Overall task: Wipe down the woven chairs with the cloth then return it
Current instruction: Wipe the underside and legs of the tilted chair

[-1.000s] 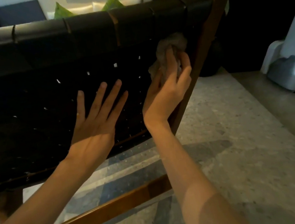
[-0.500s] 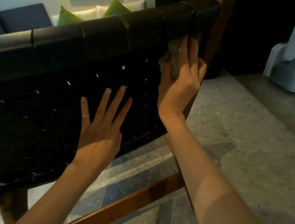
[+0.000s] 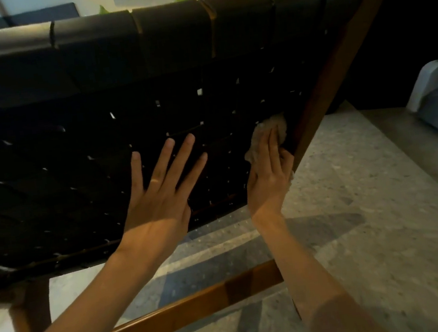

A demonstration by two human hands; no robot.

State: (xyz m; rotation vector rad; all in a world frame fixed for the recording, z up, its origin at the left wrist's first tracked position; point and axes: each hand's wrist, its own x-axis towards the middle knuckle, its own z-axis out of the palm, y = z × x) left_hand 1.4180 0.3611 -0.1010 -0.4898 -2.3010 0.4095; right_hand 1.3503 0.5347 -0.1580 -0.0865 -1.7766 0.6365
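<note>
View from the person's head, looking down at the back of a dark woven chair that fills the upper and left parts of the frame, its broad black straps crossing in a basket weave with small gaps of light showing through. The left hand lies open and flat on the weave at centre frame, fingers spread, apparently bracing the chair back. The right hand holds a small pale cloth bunched against the weave at centre right. Its long fingers are laid over the cloth and its outer fingers are bent at the cloth's edge; the thumb is hidden. The cloth sits just beside the brown wooden side post, which slants up to the upper right. A wooden rail crosses the lower frame above a speckled stone floor. The step in hand looks like wiping the right edge of the chair back. To do it well, press evenly through flat fingers and follow the straps, not cutting across them, so the cloth does not snag in the gaps. Work it into the seam where strap meets post, and let the braced hand steady the back against the push. Much of the weave to the left likely remains to be covered.
</note>
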